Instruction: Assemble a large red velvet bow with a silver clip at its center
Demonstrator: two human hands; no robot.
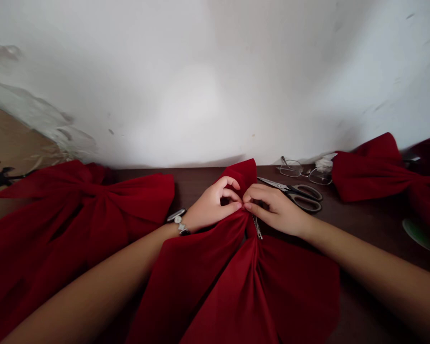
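A large red fabric bow [218,267] lies in front of me on the dark table, its folds gathered at the middle. My left hand [220,200] pinches the gathered knot between thumb and fingers. Pressed close beside it, my right hand [274,205] pinches the same spot, the fingertips of both hands nearly meeting. A metal hair clip [257,227] hangs under the gather, just below my right hand. What exactly lies between the fingertips is hidden.
Finished-looking red bows lie left [103,205] and right [372,172]. Behind my right hand are scissors [304,197] and eyeglasses [292,168]. A green-centred disc [419,234] is at right. A white wall [200,86] rises behind the dark table [189,179].
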